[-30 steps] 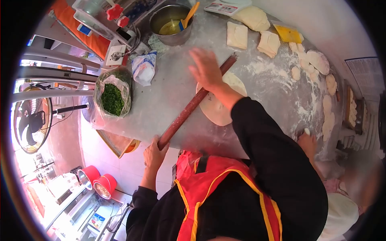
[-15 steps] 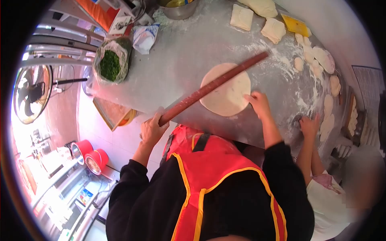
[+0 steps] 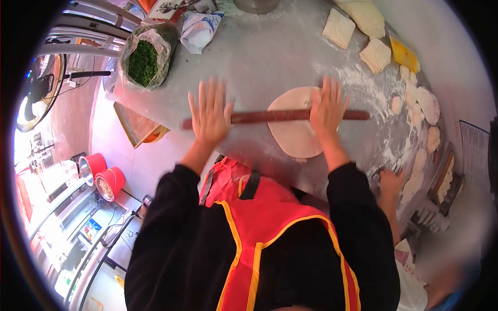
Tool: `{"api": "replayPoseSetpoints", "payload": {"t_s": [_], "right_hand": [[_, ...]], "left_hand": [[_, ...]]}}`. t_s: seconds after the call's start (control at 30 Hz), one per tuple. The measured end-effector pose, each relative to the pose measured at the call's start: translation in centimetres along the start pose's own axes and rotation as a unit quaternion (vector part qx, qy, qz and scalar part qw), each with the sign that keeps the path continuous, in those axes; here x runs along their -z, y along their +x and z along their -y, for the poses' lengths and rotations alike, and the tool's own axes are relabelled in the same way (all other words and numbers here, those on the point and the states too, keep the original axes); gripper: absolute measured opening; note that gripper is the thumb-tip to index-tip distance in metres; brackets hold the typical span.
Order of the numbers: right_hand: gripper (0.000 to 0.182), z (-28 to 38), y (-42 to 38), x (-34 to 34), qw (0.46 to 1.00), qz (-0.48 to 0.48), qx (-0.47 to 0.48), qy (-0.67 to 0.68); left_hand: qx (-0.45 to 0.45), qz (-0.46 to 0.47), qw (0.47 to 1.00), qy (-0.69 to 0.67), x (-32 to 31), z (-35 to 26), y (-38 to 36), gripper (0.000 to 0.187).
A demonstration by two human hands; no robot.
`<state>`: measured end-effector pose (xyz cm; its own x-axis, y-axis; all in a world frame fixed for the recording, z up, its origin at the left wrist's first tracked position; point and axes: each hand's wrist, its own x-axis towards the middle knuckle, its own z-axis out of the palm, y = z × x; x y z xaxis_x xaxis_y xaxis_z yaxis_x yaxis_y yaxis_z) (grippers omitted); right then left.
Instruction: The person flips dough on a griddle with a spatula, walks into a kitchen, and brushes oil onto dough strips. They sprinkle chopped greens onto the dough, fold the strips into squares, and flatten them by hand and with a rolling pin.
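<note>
A long reddish-brown rolling pin lies across a flat round of pale dough on the grey floured table. My left hand presses flat on the pin's left end, fingers spread. My right hand presses flat on the pin over the dough's right side, fingers also spread. Neither hand grips the pin; both palms rest on top of it.
A bag of chopped greens and a white packet sit at the table's left. Folded dough squares, a yellow scraper and several small dough pieces lie at the right. Another person's hand touches the table edge.
My left hand let go of the pin's handle and now lies flat on it. My right hand moved from the dough's edge onto the pin, which has swung level across the dough.
</note>
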<state>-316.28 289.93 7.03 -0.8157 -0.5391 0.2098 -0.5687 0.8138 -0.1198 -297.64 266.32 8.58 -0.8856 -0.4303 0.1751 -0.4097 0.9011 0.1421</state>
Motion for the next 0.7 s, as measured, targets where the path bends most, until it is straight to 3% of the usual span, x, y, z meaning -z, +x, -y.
{"api": "replayPoseSetpoints", "payload": {"t_s": [0.13,0.17,0.27,0.4,0.47,0.53,0.63,0.7], "right_hand": [[0.055,0.3,9.2,-1.7,0.992,-0.119,0.015,0.026],[0.056,0.4,8.1,-1.6,0.995,-0.091,0.025,0.038],[0.056,0.1,1.3,-0.4,0.998,-0.012,0.050,0.043],[0.059,1.0,-9.3,2.8,0.995,0.042,0.041,0.076],[0.057,0.5,-5.6,1.9,0.994,0.043,0.047,0.090],[0.055,0.3,1.1,0.2,0.998,0.020,0.055,0.008],[0.056,-0.5,10.4,-1.7,0.996,-0.075,0.050,0.000],[0.056,-0.6,13.3,-1.9,0.992,-0.112,0.061,-0.004]], "left_hand": [[-0.074,-0.073,0.995,0.008,-1.6,2.4,10.4,0.056],[-0.090,-0.082,0.993,0.011,-1.8,2.6,10.9,0.057],[-0.105,0.003,0.994,0.006,-0.4,1.5,4.1,0.060],[-0.065,0.151,0.978,-0.130,1.1,0.5,-6.9,0.061],[-0.070,0.115,0.985,-0.109,0.2,0.9,-3.7,0.060],[-0.073,0.062,0.993,-0.074,-0.8,1.0,3.3,0.058],[-0.124,-0.053,0.989,-0.059,-1.9,1.3,12.9,0.053],[-0.121,-0.075,0.989,-0.044,-2.3,1.2,14.6,0.053]]}}
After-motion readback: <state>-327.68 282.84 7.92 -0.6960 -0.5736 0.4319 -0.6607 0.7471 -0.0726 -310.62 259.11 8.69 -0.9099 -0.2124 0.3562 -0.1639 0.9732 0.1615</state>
